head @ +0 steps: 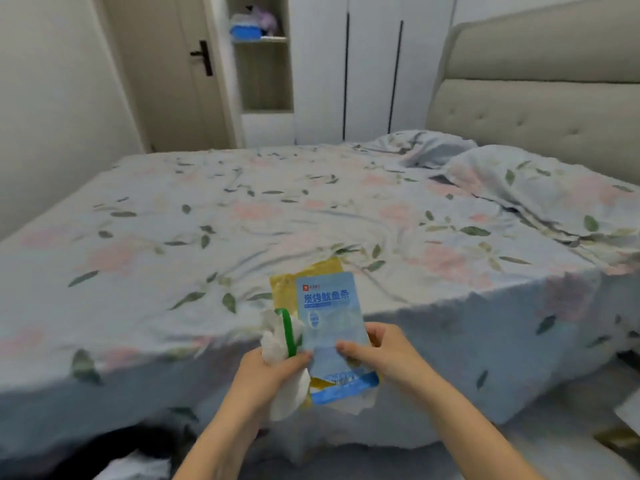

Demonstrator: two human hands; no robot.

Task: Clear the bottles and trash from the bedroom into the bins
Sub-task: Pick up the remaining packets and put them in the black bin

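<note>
A light blue snack packet [330, 317] with white lettering stands upright in front of me, over the bed's near edge. Behind it is a yellow packet [304, 277], partly hidden. My right hand [384, 351] pinches the blue packet's lower right side. My left hand [273, 370] grips crumpled white tissue [277, 337], a green-edged wrapper [289, 332] and the packets' lower left. The bins are not in view.
The bed [242, 209] with a floral sheet fills the middle, with pillows [540, 188] by the padded headboard [540, 98] on the right. A door [173, 71], an open shelf [263, 53] and a white wardrobe [370, 64] stand behind. Dark and white items [138, 455] lie on the floor at lower left.
</note>
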